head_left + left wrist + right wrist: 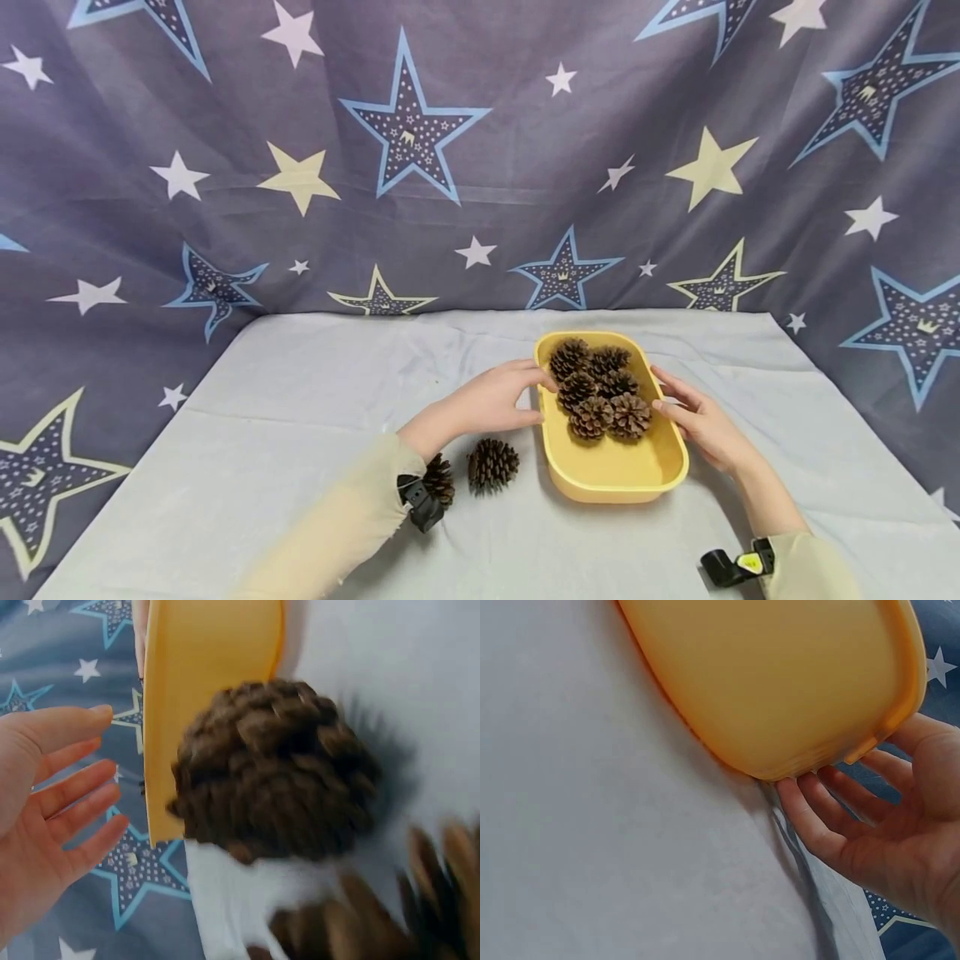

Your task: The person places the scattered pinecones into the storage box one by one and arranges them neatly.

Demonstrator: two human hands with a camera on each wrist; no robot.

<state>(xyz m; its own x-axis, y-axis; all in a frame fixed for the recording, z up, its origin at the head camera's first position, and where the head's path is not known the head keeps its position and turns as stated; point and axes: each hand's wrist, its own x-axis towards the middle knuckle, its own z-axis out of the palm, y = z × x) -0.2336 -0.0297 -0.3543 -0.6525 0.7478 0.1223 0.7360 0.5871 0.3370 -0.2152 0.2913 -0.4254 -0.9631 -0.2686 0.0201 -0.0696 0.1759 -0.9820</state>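
A yellow plastic bin (615,475) stands right of the middle with several pine cones (590,417) in its far part. At its left rim is my left hand (498,400), thumb and fingers spread apart; the left wrist view shows this hand (64,780) with nothing in its grasp. My right hand (705,425) holds the bin's right side, thumb at the rim. From the right wrist, its fingers (814,817) touch the outer wall below the rim. One pine cone (492,465) lies left of the bin; another pine cone (441,482) is partly hidden by my left wrist.
A pale cloth (300,400) covers the table. Behind it and along the sides hangs a dark curtain (480,208) with stars. Each wrist wears a small black camera, one on the left wrist (422,502) close to the loose pine cones.
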